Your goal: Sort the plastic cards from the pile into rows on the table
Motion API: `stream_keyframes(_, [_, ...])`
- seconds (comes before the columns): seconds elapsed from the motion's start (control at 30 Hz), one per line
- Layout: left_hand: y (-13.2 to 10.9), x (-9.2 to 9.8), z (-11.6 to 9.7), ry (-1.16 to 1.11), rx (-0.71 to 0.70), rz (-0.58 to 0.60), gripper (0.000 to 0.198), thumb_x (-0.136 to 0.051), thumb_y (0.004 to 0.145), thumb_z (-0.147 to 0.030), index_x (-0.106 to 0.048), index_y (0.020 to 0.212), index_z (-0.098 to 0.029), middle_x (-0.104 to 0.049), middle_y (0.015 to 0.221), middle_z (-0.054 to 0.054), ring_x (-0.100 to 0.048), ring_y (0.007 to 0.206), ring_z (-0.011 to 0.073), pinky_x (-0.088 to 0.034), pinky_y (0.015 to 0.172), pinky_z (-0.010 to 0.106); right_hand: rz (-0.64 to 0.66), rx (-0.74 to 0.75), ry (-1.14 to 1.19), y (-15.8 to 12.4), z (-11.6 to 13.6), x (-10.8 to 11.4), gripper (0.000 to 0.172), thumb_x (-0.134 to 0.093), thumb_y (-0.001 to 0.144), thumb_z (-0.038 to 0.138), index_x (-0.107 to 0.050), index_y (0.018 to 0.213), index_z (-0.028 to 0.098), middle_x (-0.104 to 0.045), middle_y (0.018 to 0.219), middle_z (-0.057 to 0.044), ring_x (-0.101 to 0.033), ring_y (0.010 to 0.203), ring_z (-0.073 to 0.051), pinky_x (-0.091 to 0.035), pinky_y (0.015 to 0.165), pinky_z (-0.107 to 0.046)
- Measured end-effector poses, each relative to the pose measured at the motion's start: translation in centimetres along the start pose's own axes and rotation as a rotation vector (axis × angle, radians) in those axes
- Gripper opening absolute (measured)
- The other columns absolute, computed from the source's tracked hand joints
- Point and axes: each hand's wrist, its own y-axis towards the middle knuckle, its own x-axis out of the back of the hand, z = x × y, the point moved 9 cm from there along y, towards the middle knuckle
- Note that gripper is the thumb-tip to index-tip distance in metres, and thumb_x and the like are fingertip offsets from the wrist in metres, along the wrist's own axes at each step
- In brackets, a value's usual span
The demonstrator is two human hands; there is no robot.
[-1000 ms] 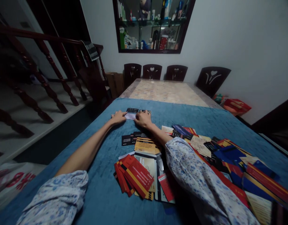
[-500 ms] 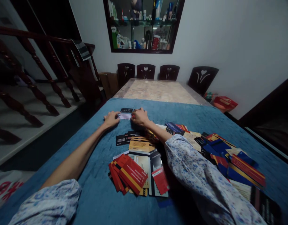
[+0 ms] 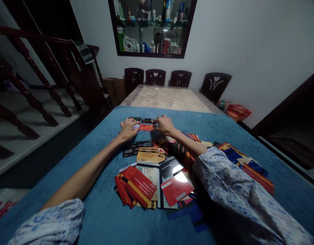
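Observation:
A red card [image 3: 146, 127] lies at the far part of the blue cloth, between my two hands. My left hand [image 3: 128, 130] has its curled fingertips at the card's left end, over a pale lilac card [image 3: 136, 126] that it partly covers. At the right end, the bent fingers of my right hand [image 3: 164, 125] close on the red card. Just beyond it lie two black cards, one on the left [image 3: 134, 119] and one on the right [image 3: 147, 120], side by side. The fingertips' exact contact is hard to make out.
Nearer me are loose piles of cards: red ones [image 3: 137, 185], yellow ones [image 3: 149, 154], black ones [image 3: 132, 149] and blue ones [image 3: 184, 212]. More cards [image 3: 259, 177] spread out at the right, past my sleeve. The blue cloth [image 3: 100, 190] covers the near table.
The red card now shows plainly to the right of the lilac card. My left hand has shifted right over the lilac card. The view has turned slightly right.

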Motion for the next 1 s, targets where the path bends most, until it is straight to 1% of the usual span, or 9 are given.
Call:
stream_keyframes(0.07, [0.0, -0.4, -1.8, -0.016, -0.046, 0.003, 0.034, -0.053, 0.089, -0.023, -0.073, 0.116, -0.022, -0.064, 0.115, 0.010, -0.050, 0.113, 0.0300, -0.033, 0.096, 0.048, -0.012, -0.021, 0.001, -0.7, -1.1, 0.3, 0.033, -0.052, 0.091, 0.031, -0.075, 0.113, 0.025, -0.070, 0.124, -0.009, -0.052, 0.118, -0.032, -0.042, 0.090, -0.042])
stream_keyframes(0.27, [-0.1, -1.9, -6.6, -0.065, -0.179, 0.044, 0.033, -0.055, 0.087, -0.021, -0.074, 0.115, -0.023, -0.064, 0.117, 0.009, -0.050, 0.113, 0.0295, -0.034, 0.094, 0.046, -0.026, -0.079, -0.046, -3.3, -4.9, 0.8, 0.031, -0.052, 0.092, 0.032, -0.076, 0.109, 0.023, -0.072, 0.119, -0.009, -0.054, 0.115, -0.031, -0.042, 0.087, -0.039])
stream_keyframes(0.5, [-0.3, -3.4, -11.3, -0.109, -0.295, 0.090, 0.034, -0.056, 0.085, -0.017, -0.075, 0.113, -0.022, -0.065, 0.117, 0.010, -0.050, 0.115, 0.0294, -0.034, 0.095, 0.048, -0.025, -0.148, -0.067, -6.7, -8.7, 1.4, 0.030, -0.053, 0.092, 0.031, -0.077, 0.108, 0.022, -0.073, 0.113, -0.010, -0.057, 0.111, -0.030, -0.043, 0.086, -0.037])
stream_keyframes(0.67, [0.0, -4.7, -13.9, -0.124, -0.336, 0.143, 0.034, -0.057, 0.086, -0.018, -0.074, 0.115, -0.021, -0.066, 0.118, 0.011, -0.048, 0.117, 0.0307, -0.034, 0.097, 0.050, 0.028, -0.211, -0.110, -8.0, -11.2, 1.1, 0.030, -0.057, 0.090, 0.036, -0.077, 0.110, 0.023, -0.074, 0.116, -0.010, -0.058, 0.112, -0.031, -0.045, 0.087, -0.038])
stream_keyframes(0.77, [0.5, -5.7, -15.3, -0.109, -0.377, 0.172, 0.036, -0.057, 0.085, -0.016, -0.073, 0.118, -0.022, -0.065, 0.123, 0.011, -0.047, 0.118, 0.0308, -0.033, 0.099, 0.053, 0.103, -0.255, -0.132, -8.5, -12.7, 0.6, 0.033, -0.060, 0.088, 0.037, -0.076, 0.114, 0.023, -0.073, 0.118, -0.012, -0.060, 0.113, -0.032, -0.046, 0.084, -0.037])
stream_keyframes(0.83, [0.9, -6.5, -16.1, -0.089, -0.405, 0.193, 0.037, -0.056, 0.085, -0.014, -0.072, 0.118, -0.023, -0.064, 0.126, 0.010, -0.046, 0.119, 0.0309, -0.033, 0.099, 0.053, 0.160, -0.290, -0.132, -8.9, -13.6, 0.1, 0.032, -0.061, 0.088, 0.037, -0.076, 0.112, 0.022, -0.073, 0.116, -0.014, -0.062, 0.110, -0.032, -0.047, 0.081, -0.036])
stream_keyframes(0.93, [1.4, -8.0, -17.0, -0.059, -0.436, 0.240, 0.036, -0.055, 0.087, -0.017, -0.071, 0.119, -0.023, -0.062, 0.129, 0.011, -0.044, 0.121, 0.0316, -0.034, 0.099, 0.053, 0.211, -0.300, -0.106, -9.3, -14.3, -0.7, 0.030, -0.062, 0.088, 0.039, -0.078, 0.108, 0.023, -0.075, 0.109, -0.014, -0.066, 0.103, -0.030, -0.047, 0.076, -0.034])
stream_keyframes(1.0, [1.7, -9.0, -17.3, -0.050, -0.455, 0.276, 0.035, -0.053, 0.090, -0.019, -0.071, 0.120, -0.023, -0.062, 0.130, 0.012, -0.043, 0.122, 0.0317, -0.034, 0.099, 0.053, 0.218, -0.272, -0.074, -9.4, -14.3, -1.1, 0.030, -0.063, 0.087, 0.043, -0.078, 0.106, 0.024, -0.076, 0.107, -0.013, -0.067, 0.100, -0.030, -0.048, 0.075, -0.034])
